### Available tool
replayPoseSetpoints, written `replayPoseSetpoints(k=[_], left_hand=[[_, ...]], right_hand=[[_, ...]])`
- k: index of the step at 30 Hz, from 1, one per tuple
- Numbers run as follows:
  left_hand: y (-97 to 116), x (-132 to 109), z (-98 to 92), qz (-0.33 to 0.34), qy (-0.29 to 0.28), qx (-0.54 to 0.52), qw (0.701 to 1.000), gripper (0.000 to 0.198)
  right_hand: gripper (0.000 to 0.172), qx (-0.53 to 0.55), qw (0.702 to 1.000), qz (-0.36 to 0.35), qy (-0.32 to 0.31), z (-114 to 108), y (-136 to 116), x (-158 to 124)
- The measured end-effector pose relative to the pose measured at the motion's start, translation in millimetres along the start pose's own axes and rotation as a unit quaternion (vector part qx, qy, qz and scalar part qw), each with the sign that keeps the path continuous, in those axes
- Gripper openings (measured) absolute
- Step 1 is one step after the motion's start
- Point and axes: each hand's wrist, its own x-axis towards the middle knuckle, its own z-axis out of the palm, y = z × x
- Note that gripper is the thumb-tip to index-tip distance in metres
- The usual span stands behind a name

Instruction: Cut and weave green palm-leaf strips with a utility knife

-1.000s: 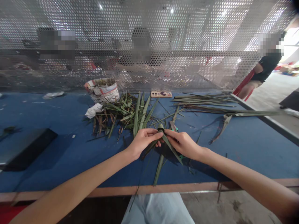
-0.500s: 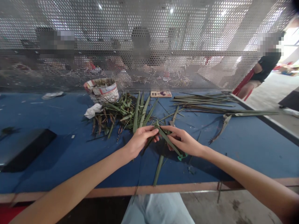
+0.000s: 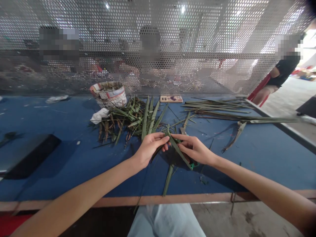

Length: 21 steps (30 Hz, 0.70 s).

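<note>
My left hand (image 3: 150, 149) and my right hand (image 3: 194, 149) face each other above the blue table top (image 3: 61, 115). Between them they hold a narrow green palm leaf strip (image 3: 178, 150), folded into a small loop at its top. Its long end runs diagonally down to the right, past my right hand's fingers. My left fingers pinch the strip's lower left part. A second green strip (image 3: 168, 179) lies under the hands, pointing toward me. A small green object (image 3: 194, 165) shows below my right hand.
A paper-lined basket (image 3: 108, 94) and a heap of cut palm leaves (image 3: 123, 121) stand beyond my left hand. A phone (image 3: 171, 99) and long leaf strips (image 3: 217, 109) lie further back. A black flat box (image 3: 29, 156) sits left. Behind a perforated metal screen (image 3: 197, 33) are several people.
My hands have drawn slightly apart compared with a second ago. The strip now runs more steeply between them, its loop shows higher, and the small green object has appeared below my right hand.
</note>
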Motion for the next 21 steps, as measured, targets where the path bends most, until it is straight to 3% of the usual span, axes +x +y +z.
replayPoseSetpoints(k=[13,21], left_hand=[[2.6,0.7,-1.3,-0.013,-0.007,-0.001,1.0,0.018],[4.1,3.2,-3.7,-0.044,-0.017,-0.011,0.999,0.019]], right_hand=[[0.053,0.002,1.0,0.0,0.003,5.4,-4.0,-2.3],[0.046,-0.176,0.982,-0.058,0.03,4.4,-5.3,-6.4]])
